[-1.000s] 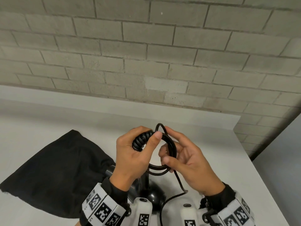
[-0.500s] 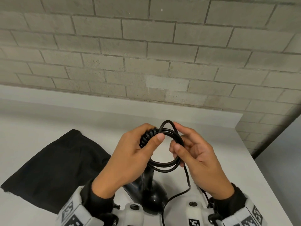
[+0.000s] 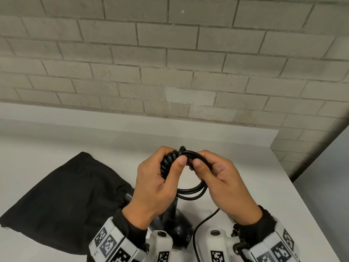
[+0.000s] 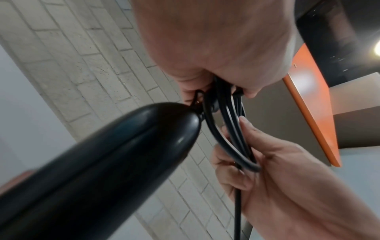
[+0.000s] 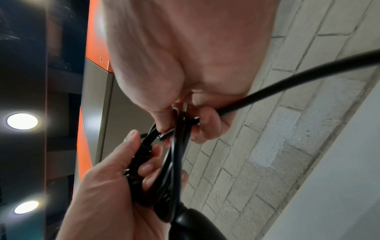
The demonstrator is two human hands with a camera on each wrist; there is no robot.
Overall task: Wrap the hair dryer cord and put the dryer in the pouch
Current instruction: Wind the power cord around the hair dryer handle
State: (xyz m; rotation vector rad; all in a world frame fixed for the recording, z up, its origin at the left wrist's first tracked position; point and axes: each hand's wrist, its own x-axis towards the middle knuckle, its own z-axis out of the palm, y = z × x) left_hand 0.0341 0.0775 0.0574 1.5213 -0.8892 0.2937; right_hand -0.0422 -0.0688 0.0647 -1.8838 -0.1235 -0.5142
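A black hair dryer [image 3: 175, 229] hangs below my hands over the white table [image 3: 283, 186], its handle [image 4: 98, 162] pointing up. My left hand [image 3: 160, 184] grips the ribbed cord guard [image 3: 167, 165] at the handle's end, with the coiled black cord [image 3: 190, 191] under its thumb. My right hand [image 3: 219, 178] pinches the coil's right side, its fingers curled round the loops [image 4: 242, 146]. A loose length of cord [image 3: 200, 225] trails down from the right hand. The black fabric pouch [image 3: 62, 201] lies flat on the table to the left.
A grey brick wall [image 3: 170, 63] rises behind the table's raised back ledge [image 3: 132, 127]. The table's right edge [image 3: 319, 220] drops off near my right wrist. An orange and grey panel [image 4: 308, 97] shows in the wrist views.
My hands have come closer together and the coil has tightened into a smaller loop. The right hand's fingers have curled round the loops, and both thumbs now meet on top.
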